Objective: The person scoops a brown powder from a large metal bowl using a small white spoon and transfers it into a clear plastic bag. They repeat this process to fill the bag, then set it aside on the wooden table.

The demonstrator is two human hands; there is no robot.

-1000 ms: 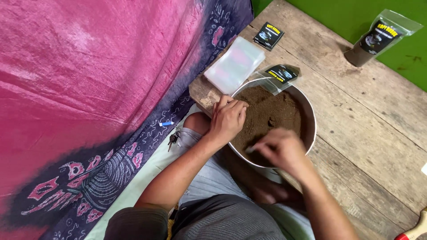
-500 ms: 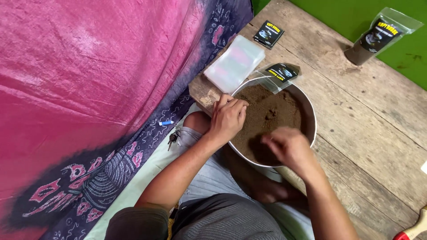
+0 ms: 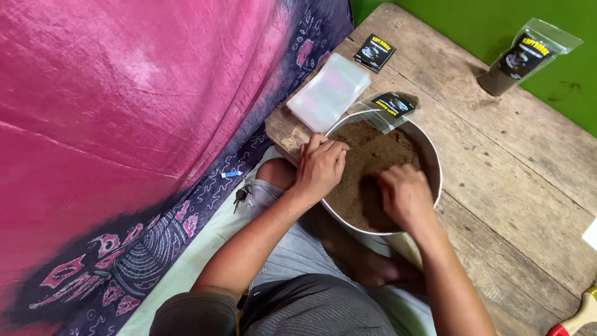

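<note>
brown powder [image 3: 373, 162] fills the metal bowl [image 3: 433, 167], which sits at the near edge of the wooden table [image 3: 510, 186], partly over our lap. our left hand [image 3: 320, 167] lies on the bowl's left rim, fingers curled over the edge and gripping it. our right hand [image 3: 405, 198] is down in the powder near the middle of the bowl, fingers bent inward in a loose fist; we cannot tell whether it holds anything, since the fingertips are hidden under the hand

a clear pouch [image 3: 387, 107] with a black label rests against the bowl's far rim, its open mouth touching the edge. just left of it lies a stack of clear bags [image 3: 328, 91] on the table corner. further back is a small pile of black labels [image 3: 375, 51], apart from the bags. a filled pouch [image 3: 525, 57] stands upright at the far right, well apart from the bowl, against the green wall [image 3: 472, 18]

to our left hangs a pink and purple cloth [image 3: 124, 124]. on the pale floor mat beside our knee lie keys [image 3: 240, 195] and a small blue and white tube [image 3: 230, 175], close together. a brush handle [image 3: 578, 317] shows at the lower right corner
</note>
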